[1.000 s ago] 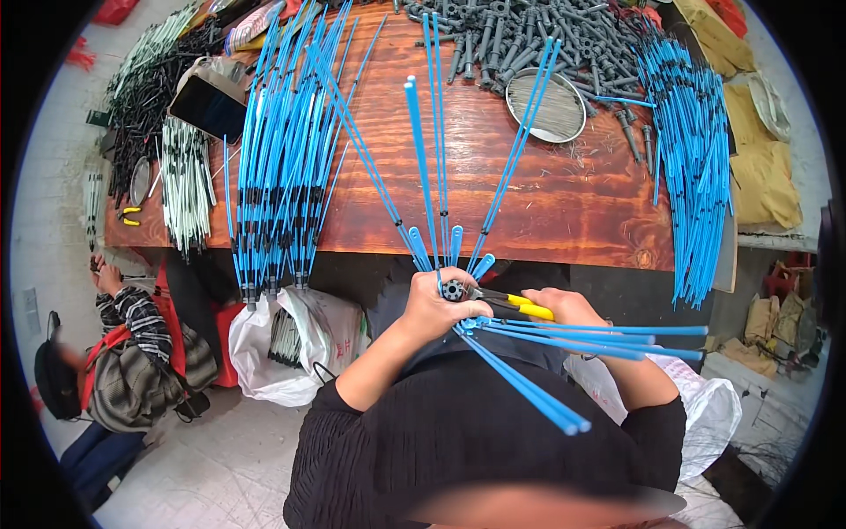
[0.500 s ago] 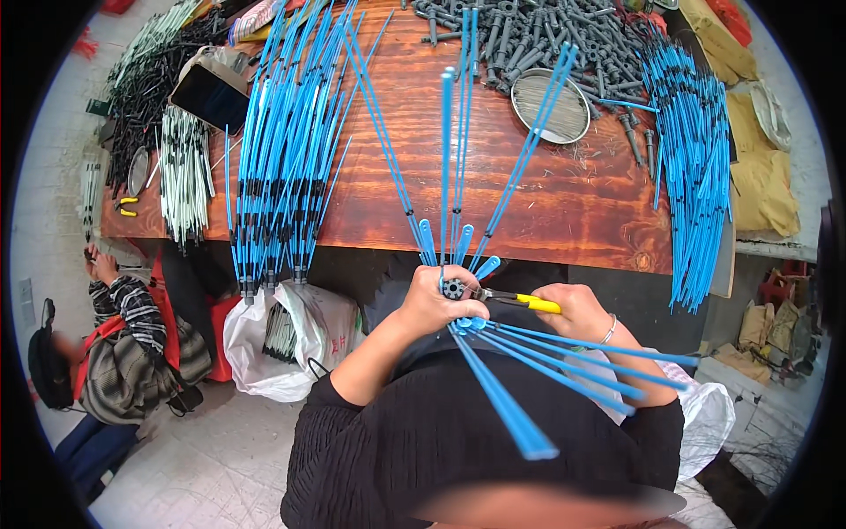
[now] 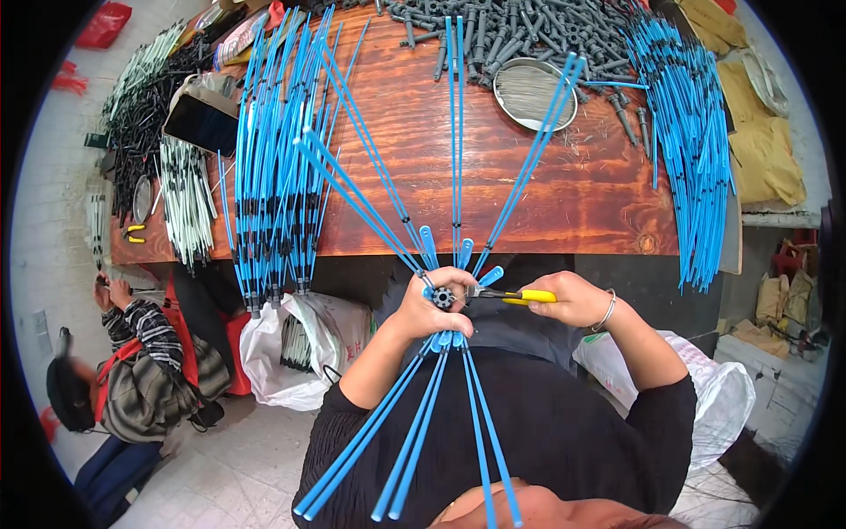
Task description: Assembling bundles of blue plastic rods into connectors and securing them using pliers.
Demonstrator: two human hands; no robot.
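Observation:
My left hand [image 3: 430, 309] is closed around a dark round slotted hub [image 3: 443, 298], its face showing between thumb and fingers. Pairs of slim blue rods [image 3: 407, 432] fan out from the hub, some toward my body, others over the table. Short flat blue tabs [image 3: 429, 247] stick up just beyond my fingers. In my right hand [image 3: 571, 300] are pliers with yellow handles [image 3: 529, 297]. Their dark metal jaws point left and reach my left fingers beside the hub; whether they grip anything cannot be made out.
Bundled blue rods lie on the brown wooden table [image 3: 608, 207], left [image 3: 278, 176] and right [image 3: 696, 167]. A round dish of thin pins [image 3: 535, 94] sits by piled grey parts [image 3: 529, 31]. A phone [image 3: 201, 122] leans near pale rods. Another person [image 3: 145, 353] works at the left.
The hub and its rods have turned clockwise in my left hand; rods that pointed lower right now point down and lower left. My right hand still holds the pliers beside the hub.

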